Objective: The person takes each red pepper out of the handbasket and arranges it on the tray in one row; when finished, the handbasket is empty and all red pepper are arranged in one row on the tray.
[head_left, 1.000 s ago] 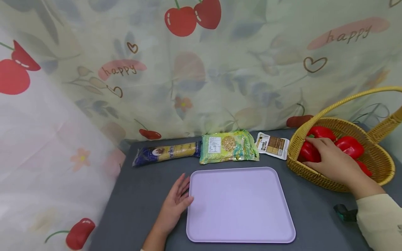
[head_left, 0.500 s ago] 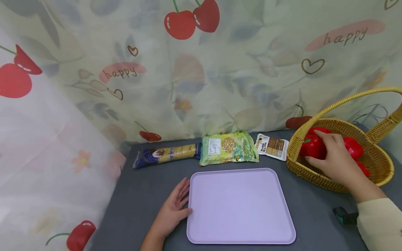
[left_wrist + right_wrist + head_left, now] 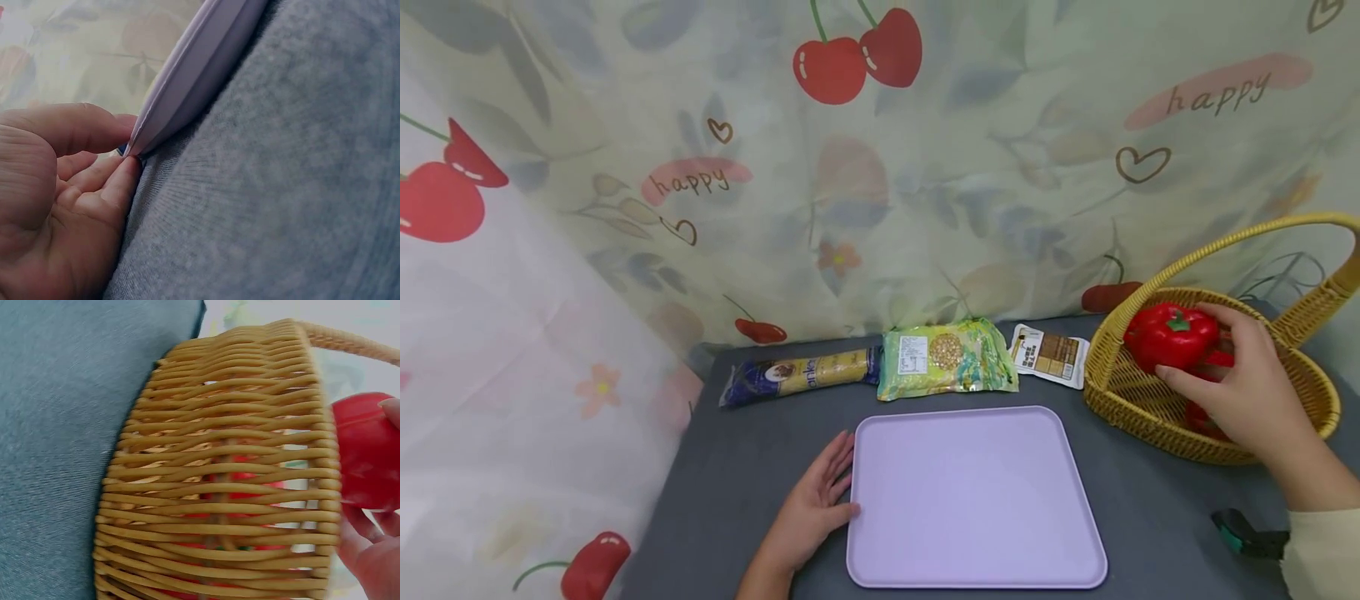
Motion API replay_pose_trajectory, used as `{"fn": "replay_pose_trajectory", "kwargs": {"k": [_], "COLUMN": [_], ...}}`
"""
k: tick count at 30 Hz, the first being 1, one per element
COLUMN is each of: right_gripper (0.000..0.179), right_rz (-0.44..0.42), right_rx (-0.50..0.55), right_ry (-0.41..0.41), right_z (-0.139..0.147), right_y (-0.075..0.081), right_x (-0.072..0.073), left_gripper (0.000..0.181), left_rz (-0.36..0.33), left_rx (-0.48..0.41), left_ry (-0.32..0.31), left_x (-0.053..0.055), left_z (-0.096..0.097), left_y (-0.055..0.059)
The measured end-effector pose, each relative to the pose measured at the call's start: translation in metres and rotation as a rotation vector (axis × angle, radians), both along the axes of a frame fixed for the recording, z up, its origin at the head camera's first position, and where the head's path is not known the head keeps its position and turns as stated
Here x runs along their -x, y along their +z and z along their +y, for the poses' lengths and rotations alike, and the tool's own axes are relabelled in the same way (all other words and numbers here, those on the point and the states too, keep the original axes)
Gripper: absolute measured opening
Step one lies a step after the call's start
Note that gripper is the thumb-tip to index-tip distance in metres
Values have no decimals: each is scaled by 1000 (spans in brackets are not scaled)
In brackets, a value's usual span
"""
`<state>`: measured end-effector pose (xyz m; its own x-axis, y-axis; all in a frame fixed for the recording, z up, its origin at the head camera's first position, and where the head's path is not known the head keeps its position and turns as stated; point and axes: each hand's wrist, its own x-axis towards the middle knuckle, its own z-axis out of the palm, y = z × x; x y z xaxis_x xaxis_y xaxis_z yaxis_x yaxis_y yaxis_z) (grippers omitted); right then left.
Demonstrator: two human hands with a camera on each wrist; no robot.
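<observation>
My right hand (image 3: 1258, 392) grips a red bell pepper (image 3: 1171, 335) with a green stem, above the yellow wicker basket (image 3: 1112, 408). In the right wrist view the pepper (image 3: 365, 453) shows beyond the basket's rim, partly cut off. More red shows in the basket, partly hidden by my hand and the weave; its shape is unclear. On the left, my left hand (image 3: 808, 508) touches the edge of a pale purple tray (image 3: 977, 500), thumb on the rim and fingers stretched along the side. The left wrist view shows thumb and fingertips meeting the tray's edge (image 3: 187, 87).
Along the back lie a blue-and-yellow pasta packet (image 3: 805, 375), a green bag of beans or grain (image 3: 951, 358) and a small white-and-brown packet (image 3: 1051, 356). A black strap-like object (image 3: 1247, 533) lies near my right wrist. The basket's tall handle (image 3: 1225, 244) arches overhead.
My right hand has lifted the red bell pepper up from among the others, moving slightly right. My left hand stays at the tray, which has not moved on the table.
</observation>
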<state>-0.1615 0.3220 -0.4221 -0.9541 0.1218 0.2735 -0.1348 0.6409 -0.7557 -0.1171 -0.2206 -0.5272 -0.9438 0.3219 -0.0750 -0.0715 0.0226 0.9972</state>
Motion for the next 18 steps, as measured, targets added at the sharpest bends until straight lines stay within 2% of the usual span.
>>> {"fn": "replay_pose_trajectory", "kwargs": {"k": [8,18], "right_gripper": [97,105], "right_rz": [14,132], "right_rx": [70,61], "right_ry": [-14,48], "right_z": [-7,-26], "right_y": [19,41], "right_x": [-18,-39], "left_gripper": [106,106], "left_rz": [-17,-24], "left_rx": [4,-19], "left_ry": [10,3], "left_x": [-1,-1], "left_z": [0,0], "left_y": [0,0]}}
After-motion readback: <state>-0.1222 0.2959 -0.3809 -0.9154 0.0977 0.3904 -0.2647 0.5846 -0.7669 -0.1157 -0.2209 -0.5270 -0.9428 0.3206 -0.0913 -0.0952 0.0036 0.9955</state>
